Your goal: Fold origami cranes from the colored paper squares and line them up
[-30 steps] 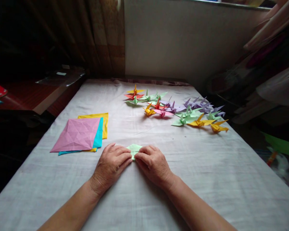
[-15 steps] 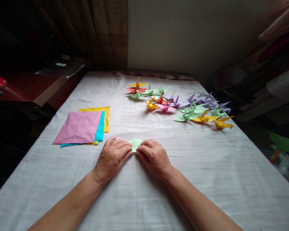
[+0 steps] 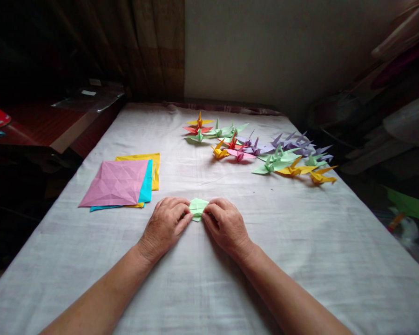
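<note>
Midway across the white cloth [image 3: 202,288], between my two hands, lies a small folded piece of green paper [image 3: 198,209]. Left hand [image 3: 168,223]: thumb and fingers pinching its left side. Right hand [image 3: 226,225]: thumb and fingers pinching its right side. Room: cloth spreads from my right hand out to its right edge, well apart. On the left, the paper stack [image 3: 118,183] sits near my knuckles, with a strip of cloth between. Forward of my fingertips, cloth runs on to the folded cranes [image 3: 280,159], well apart from the work. Orientation: one blunt corner of the green paper points away from me, another toward me; a crease runs left to right. Long axis probably crosswise too, but my fingers cover both side ends. Materials: green paper matte, flat, layered. Stack of squarish sheets, creased pink on top, blue and yellow showing beneath. Cranes sharp-winged, in yellow, red, pink, green and purple. Cloth lightly wrinkled. Beyond its left edge, a reddish-brown desk [image 3: 35,130] bears a clear plastic bag [image 3: 103,98].
</note>
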The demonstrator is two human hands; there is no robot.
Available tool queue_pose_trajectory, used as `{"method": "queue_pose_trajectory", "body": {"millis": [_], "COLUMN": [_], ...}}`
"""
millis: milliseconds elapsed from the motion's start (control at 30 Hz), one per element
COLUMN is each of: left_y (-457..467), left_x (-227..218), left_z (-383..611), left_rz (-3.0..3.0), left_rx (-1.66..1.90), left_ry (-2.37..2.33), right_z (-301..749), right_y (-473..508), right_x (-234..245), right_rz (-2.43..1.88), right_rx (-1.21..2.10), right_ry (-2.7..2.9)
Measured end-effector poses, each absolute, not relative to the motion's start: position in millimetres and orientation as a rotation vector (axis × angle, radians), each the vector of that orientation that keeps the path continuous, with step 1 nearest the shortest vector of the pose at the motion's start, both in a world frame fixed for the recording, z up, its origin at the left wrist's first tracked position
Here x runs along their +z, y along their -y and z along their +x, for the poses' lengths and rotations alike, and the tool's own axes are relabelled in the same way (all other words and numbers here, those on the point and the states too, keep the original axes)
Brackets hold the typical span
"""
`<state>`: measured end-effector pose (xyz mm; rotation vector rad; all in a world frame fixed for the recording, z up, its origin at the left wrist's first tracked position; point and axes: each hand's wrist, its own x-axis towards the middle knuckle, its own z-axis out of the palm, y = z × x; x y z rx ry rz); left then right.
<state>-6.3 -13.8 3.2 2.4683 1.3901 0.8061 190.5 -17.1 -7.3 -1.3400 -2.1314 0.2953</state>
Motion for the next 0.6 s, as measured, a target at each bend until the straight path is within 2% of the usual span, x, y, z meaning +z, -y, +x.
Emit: {"method": "queue_pose_trajectory", "body": {"millis": [600], "left_y": [10.0], "left_x": [-0.3], "left_z": [-3.7], "left_rz": [2.27], "left_rx": [0.736], "left_ry": [-1.512], "right_z": [182.2], "right_y": [12.2], "right_x": [-1.0], "right_rz": [-1.549], "right_rx": [0.385], "right_ry": [2.06]}}
